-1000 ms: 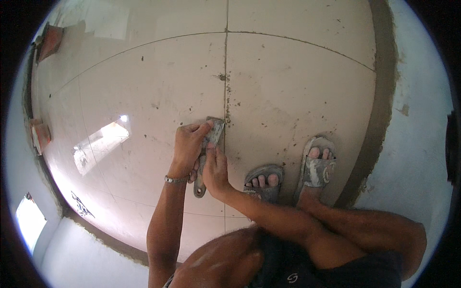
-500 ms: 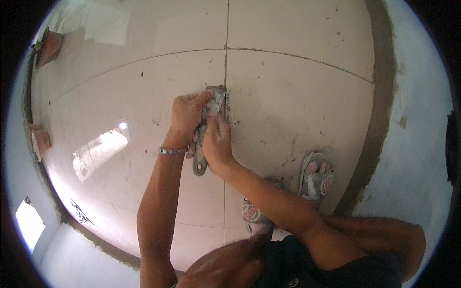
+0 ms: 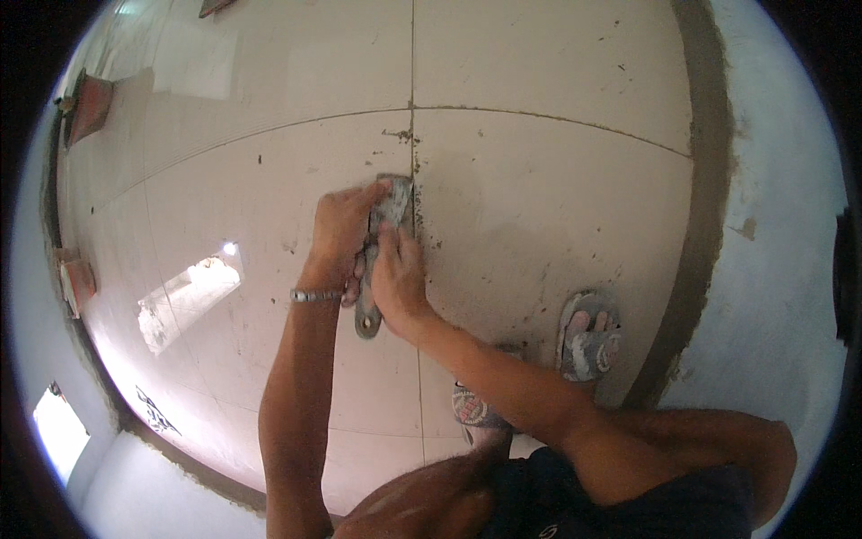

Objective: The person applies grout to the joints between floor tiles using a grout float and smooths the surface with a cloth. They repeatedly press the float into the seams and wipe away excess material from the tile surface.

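Note:
Both of my hands grip a dirty grey putty knife [image 3: 392, 207] on the beige tile floor. Its blade lies along the left side of the dark joint [image 3: 413, 144] between two tiles. My left hand [image 3: 339, 226], with a metal band on its wrist, is closed around it from the left, the thumb on the blade. Lower down, my right hand [image 3: 400, 280] is closed over the handle, its fingertips pressing at the blade's base. The handle's end, with a hole in it, sticks out below. Dark crumbs [image 3: 400, 135] lie just beyond the blade, others right of the joint.
My sandalled feet [image 3: 588, 337] are at the right and below my hands. A grey mortar strip [image 3: 705, 189] borders the floor by the right wall [image 3: 777, 234]. Reddish containers [image 3: 90, 108] stand along the left edge. Light reflects off the tiles [image 3: 189, 296].
Dark crumbs now show on the tile beyond the blade tip, where it was cleaner before. The whole view has shifted slightly; both hands keep their hold on the putty knife.

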The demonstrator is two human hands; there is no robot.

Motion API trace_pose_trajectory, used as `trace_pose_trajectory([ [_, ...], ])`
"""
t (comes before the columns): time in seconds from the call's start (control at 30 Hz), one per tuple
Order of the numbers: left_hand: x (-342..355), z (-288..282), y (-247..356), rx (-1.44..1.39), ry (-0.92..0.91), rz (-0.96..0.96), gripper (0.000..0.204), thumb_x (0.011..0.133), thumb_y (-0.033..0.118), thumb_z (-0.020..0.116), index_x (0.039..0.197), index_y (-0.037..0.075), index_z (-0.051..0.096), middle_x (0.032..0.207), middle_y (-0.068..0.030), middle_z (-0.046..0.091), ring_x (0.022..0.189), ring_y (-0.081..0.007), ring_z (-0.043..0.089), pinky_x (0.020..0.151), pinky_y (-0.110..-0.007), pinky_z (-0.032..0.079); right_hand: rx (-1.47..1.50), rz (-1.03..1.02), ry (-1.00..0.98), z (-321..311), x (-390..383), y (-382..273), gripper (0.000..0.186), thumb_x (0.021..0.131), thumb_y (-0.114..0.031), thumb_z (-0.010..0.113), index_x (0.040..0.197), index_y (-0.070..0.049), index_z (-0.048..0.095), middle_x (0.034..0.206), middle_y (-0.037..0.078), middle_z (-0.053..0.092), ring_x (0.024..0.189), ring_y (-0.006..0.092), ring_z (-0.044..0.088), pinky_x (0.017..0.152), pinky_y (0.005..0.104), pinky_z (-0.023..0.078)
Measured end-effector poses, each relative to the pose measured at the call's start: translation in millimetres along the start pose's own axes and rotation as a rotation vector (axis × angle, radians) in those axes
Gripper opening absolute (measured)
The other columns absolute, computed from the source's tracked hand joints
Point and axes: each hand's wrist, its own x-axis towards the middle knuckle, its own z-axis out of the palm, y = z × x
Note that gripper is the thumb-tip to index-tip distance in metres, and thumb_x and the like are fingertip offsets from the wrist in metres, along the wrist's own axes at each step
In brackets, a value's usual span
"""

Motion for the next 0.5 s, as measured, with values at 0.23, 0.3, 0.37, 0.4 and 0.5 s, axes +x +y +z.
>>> trace_pose_trajectory([
  [0.23,6.9,-8.1,32.8,-0.233,-0.093,-0.440,0.035,0.092,0.030,0.070,0.092,-0.005,0.074,0.063,-0.0050,0.061,0.054,-0.0160,0.054,0.056,-0.034,0.047,0.223,0.120,-0.101,-2.2,10.7,-29.6,0.031,0.111,-0.027,0.037,0.098,-0.003,0.052,0.077,0.004,0.055,0.063,0.0116,0.052,0.053,0.0306,0.045],
  [0.3,20.9,-2.9,12.4,-0.167,-0.031,-0.179,0.035,0.092,0.030,0.070,0.090,-0.004,0.073,0.063,-0.0053,0.061,0.052,-0.0152,0.053,0.054,-0.034,0.046,0.197,0.078,-0.069,3.2,20.2,-31.0,0.031,0.110,-0.028,0.036,0.100,-0.003,0.052,0.078,0.004,0.054,0.063,0.0118,0.052,0.054,0.0303,0.045],
  [0.37,37.9,-4.2,-2.3,0.017,0.029,0.108,0.035,0.092,0.031,0.070,0.089,-0.003,0.073,0.063,-0.0057,0.061,0.052,-0.0153,0.053,0.054,-0.034,0.046,0.190,0.063,-0.052,7.6,30.7,-37.4,0.031,0.110,-0.029,0.036,0.101,-0.003,0.052,0.078,0.004,0.053,0.063,0.0119,0.052,0.055,0.0300,0.045],
  [0.4,47.0,-7.2,-4.5,0.169,0.058,0.263,0.035,0.092,0.032,0.070,0.089,-0.003,0.073,0.063,-0.0060,0.061,0.053,-0.0157,0.054,0.055,-0.035,0.047,0.195,0.069,-0.052,9.9,36.6,-43.6,0.032,0.110,-0.029,0.036,0.101,-0.004,0.052,0.077,0.004,0.053,0.063,0.0119,0.051,0.055,0.0298,0.045],
  [0.5,54.1,-9.8,16.1,0.035,-0.022,-0.075,0.034,0.096,0.032,0.063,0.097,-0.001,0.073,0.074,-0.0110,0.068,0.064,-0.0187,0.060,0.064,-0.038,0.050,0.285,0.150,-0.044,10.0,43.4,-65.5,0.033,0.110,-0.031,0.037,0.101,-0.004,0.052,0.075,0.005,0.053,0.060,0.0131,0.051,0.053,0.0299,0.045],
])
